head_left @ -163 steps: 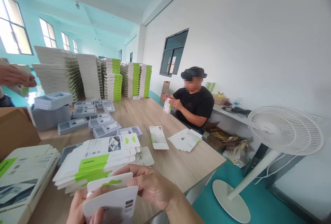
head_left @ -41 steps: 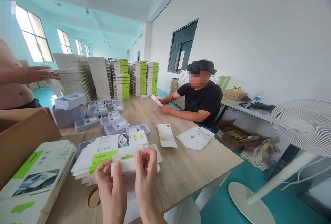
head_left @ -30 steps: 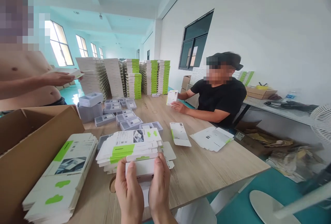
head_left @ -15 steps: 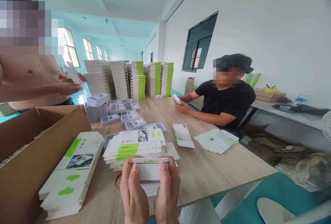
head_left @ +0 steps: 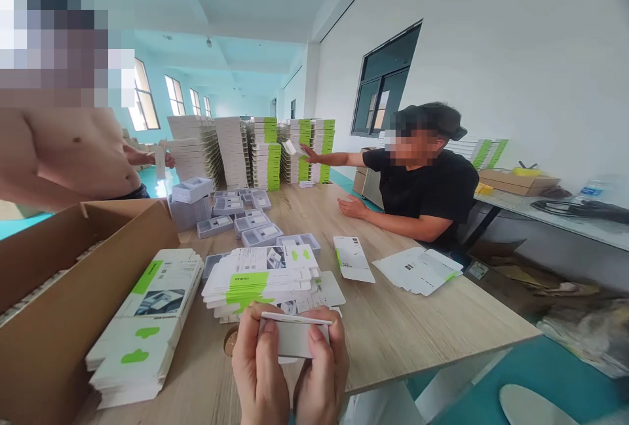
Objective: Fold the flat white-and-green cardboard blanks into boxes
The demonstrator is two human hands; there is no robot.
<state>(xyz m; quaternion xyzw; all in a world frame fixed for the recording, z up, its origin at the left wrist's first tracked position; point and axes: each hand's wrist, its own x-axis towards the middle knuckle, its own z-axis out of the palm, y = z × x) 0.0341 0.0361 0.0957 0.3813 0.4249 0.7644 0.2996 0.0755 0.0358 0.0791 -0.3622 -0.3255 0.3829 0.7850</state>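
Note:
A small white cardboard box is held between my two hands, its end facing me. My left hand is closed round the box's left side, thumb pressed on the near panel. On the right side my right hand grips it the same way, thumb near the top edge. A thin flap lies along the top of the box; the far side is hidden by my fingers. Just beyond my hands lies a pile of flat white-and-green box blanks. A taller stack of the same blanks stands to the left.
A large open carton stands on the left. Plastic trays lie mid-table, before tall stacks of boxes. More flat blanks lie at right. A seated co-worker and a standing person are across the table.
The box in my hands has tipped, and its top flap now lies nearly edge-on. The seated co-worker has stretched an arm with a box toward the stacks. The view has shifted slightly.

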